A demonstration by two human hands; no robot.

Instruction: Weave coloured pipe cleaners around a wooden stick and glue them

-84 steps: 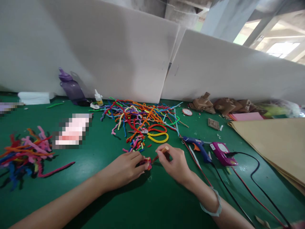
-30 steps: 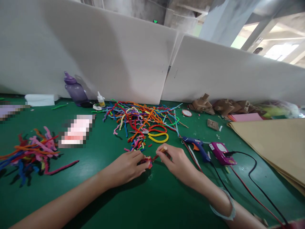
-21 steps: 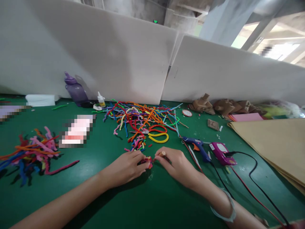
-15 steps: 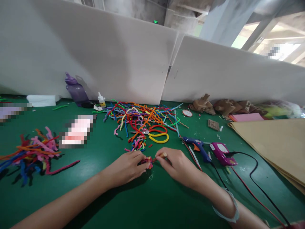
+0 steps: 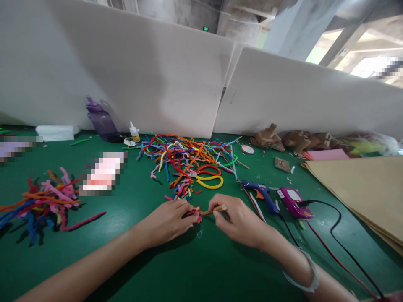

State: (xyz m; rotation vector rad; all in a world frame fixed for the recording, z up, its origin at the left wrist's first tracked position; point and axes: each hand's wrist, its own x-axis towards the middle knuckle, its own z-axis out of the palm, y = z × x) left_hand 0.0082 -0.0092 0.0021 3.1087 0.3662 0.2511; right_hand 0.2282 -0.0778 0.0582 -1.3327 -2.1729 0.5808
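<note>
Head view: the small red and pink bundle (image 5: 195, 213) lies on the green table (image 5: 201, 268), between both hands. Over the last second the stick (image 5: 217, 208) has dropped from a steep tilt to nearly flat, its tip at the bundle, so the poking looks well along. The right hand (image 5: 236, 221) pinches the stick between thumb and fingers; the left hand (image 5: 163, 222) presses fingertips on the bundle. A pile of fuzzy wires (image 5: 185, 157) lies beyond, a glue gun (image 5: 260, 193) to the right.
</note>
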